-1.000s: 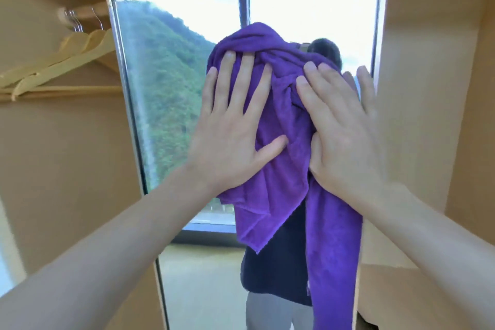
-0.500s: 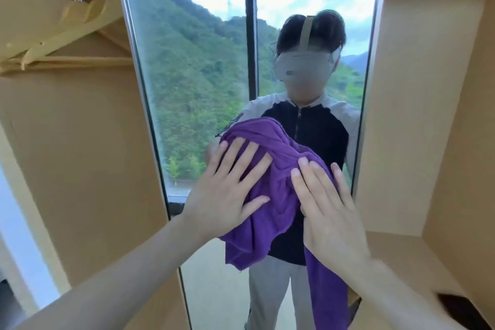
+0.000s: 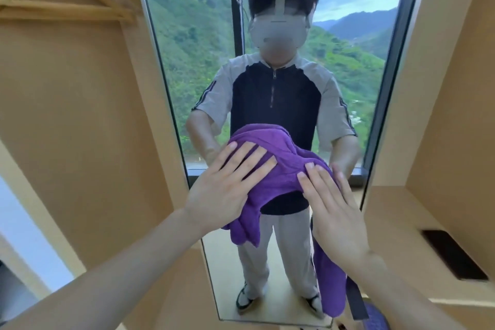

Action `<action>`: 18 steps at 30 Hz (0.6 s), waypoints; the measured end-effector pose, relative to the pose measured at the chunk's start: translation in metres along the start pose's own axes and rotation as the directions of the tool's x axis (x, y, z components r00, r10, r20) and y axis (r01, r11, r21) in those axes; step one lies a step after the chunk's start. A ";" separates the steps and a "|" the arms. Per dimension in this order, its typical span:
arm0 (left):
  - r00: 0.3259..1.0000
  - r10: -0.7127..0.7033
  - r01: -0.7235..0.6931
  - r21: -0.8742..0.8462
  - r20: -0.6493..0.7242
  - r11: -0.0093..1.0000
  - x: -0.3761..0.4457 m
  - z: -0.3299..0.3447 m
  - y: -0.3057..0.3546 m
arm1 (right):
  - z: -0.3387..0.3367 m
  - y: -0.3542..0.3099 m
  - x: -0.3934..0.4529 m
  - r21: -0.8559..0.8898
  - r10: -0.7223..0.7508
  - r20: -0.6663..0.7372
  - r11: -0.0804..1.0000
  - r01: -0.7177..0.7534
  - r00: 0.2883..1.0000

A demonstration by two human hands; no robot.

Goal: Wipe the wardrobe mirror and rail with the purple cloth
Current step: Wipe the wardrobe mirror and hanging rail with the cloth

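A tall wardrobe mirror point(image 3: 192, 43) fills the middle of the view and reflects a standing person and green hills. The purple cloth point(image 3: 270, 166) is bunched against the glass at its lower half, with one end hanging down at the right. My left hand point(image 3: 227, 187) lies flat on the cloth's left side, fingers spread. My right hand point(image 3: 334, 211) presses flat on the cloth's right side. Both palms pin the cloth to the mirror. The rail is out of view.
Wooden hangers point(image 3: 67, 12) show at the upper left inside the wardrobe. Light wood panels flank the mirror, and a wooden shelf point(image 3: 396, 211) with a dark rectangular slot point(image 3: 452, 254) sits at the right. The mirror's bottom edge lies near the lower frame.
Both hands have slid the cloth down the mirror from its top to its lower half. The view has tilted down, so the reflected person now shows and the rail has left the frame.
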State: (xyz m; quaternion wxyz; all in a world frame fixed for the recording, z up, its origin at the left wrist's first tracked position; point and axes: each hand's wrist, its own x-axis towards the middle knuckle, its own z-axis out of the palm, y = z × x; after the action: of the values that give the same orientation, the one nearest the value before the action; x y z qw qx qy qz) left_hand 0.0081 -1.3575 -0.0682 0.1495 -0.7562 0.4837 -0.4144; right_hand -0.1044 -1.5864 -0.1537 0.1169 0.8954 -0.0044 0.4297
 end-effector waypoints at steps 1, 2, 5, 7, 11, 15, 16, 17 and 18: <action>1.000 0.005 -0.005 -0.013 0.005 1.000 -0.004 0.001 -0.001 | -0.001 -0.003 -0.001 -0.002 0.011 0.017 1.000 -0.011 1.000; 1.000 0.009 -0.009 -0.025 0.007 1.000 -0.007 0.002 -0.002 | -0.002 -0.007 -0.003 -0.003 0.017 0.034 1.000 -0.017 0.999; 1.000 0.011 -0.012 -0.067 -0.002 0.998 -0.016 0.006 -0.001 | -0.006 -0.019 -0.008 0.003 0.041 0.086 0.999 -0.041 0.995; 1.000 0.000 0.000 -0.096 -0.004 0.995 -0.022 0.009 0.001 | -0.009 -0.028 -0.011 0.049 0.099 0.097 0.993 -0.105 0.990; 1.000 0.030 -0.028 -0.168 0.008 0.985 -0.037 0.017 0.002 | -0.014 -0.048 -0.017 0.217 0.250 0.132 0.937 -0.275 0.959; 0.999 0.034 -0.026 -0.197 0.037 0.980 -0.052 0.022 0.003 | -0.016 -0.076 -0.014 0.341 0.360 0.120 0.860 -0.379 0.925; 0.999 0.034 -0.026 -0.207 0.037 0.978 -0.055 0.022 0.004 | -0.016 -0.081 -0.011 0.373 0.396 0.107 0.834 -0.406 0.912; 0.999 0.031 -0.023 -0.224 0.033 0.974 -0.057 0.023 0.004 | -0.017 -0.085 -0.009 0.400 0.429 0.093 0.810 -0.428 0.898; 0.999 0.023 -0.016 -0.243 0.029 0.970 -0.059 0.023 0.005 | -0.017 -0.088 -0.006 0.426 0.457 0.074 0.789 -0.443 0.886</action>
State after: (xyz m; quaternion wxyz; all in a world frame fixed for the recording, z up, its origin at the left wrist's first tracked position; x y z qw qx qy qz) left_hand 0.0117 -1.3137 -0.1139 0.0673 -0.7704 0.5359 -0.3387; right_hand -0.1117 -1.4982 -0.1659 -0.1896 0.8644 -0.1204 0.4499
